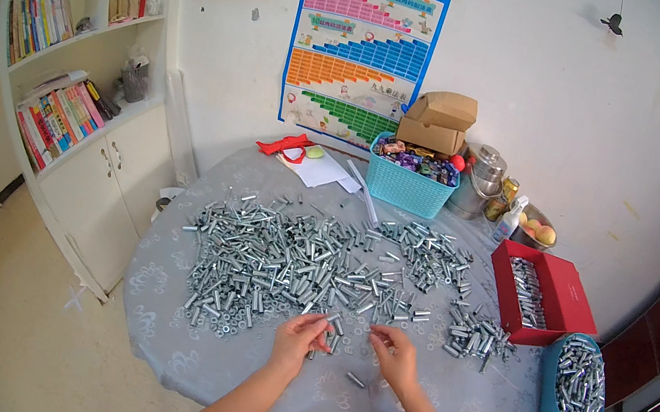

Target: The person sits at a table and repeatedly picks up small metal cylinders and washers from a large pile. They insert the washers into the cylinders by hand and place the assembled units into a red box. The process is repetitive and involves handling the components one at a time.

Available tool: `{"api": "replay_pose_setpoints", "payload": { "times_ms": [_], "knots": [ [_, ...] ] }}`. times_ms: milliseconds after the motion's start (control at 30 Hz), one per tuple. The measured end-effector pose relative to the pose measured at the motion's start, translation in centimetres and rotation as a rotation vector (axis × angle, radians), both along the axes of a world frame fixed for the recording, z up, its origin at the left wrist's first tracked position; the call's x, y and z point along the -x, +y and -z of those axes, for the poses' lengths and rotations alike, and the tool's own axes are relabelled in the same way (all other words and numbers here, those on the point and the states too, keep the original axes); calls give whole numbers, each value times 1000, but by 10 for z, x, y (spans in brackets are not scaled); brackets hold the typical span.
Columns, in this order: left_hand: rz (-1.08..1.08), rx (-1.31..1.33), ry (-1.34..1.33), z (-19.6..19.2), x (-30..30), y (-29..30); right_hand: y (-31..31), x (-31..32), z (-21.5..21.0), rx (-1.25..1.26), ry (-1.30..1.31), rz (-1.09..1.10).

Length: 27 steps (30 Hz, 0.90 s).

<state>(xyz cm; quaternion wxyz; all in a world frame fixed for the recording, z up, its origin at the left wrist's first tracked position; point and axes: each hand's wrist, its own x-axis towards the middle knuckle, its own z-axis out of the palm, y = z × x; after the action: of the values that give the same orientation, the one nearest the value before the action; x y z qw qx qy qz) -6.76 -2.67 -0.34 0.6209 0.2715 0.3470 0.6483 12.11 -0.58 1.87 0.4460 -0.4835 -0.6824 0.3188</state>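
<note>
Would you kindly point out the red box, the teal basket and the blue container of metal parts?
red box (575,295), head view, bare inner floor.
teal basket (403,191), head view, front wall.
blue container (548,395), head view, left outer wall.

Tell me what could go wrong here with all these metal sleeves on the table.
1. The loose sleeve lying by the right hand sits on a sloping cloth near the table edge; it may roll off.
2. The blue box of sleeves stands at the table's rim and could tip if nudged.
3. The left hand pinches small parts beside the big pile; a brush could scatter pieces.
</note>
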Motion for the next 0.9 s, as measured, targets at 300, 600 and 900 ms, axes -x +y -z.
{"api": "replay_pose_setpoints", "payload": {
  "times_ms": [300, 600, 900],
  "knots": [
    [-38, 18, -50, -4, 6, 1, 24, 7, 7, -305, -550, -182],
    [-35, 39, -74, -5, 9, 0, 31, 13, 4, -358, -631, -211],
    [54, 65, -64, -8, 4, -3, 22, 29, -6, 167, 276, -37]
  ]
}}
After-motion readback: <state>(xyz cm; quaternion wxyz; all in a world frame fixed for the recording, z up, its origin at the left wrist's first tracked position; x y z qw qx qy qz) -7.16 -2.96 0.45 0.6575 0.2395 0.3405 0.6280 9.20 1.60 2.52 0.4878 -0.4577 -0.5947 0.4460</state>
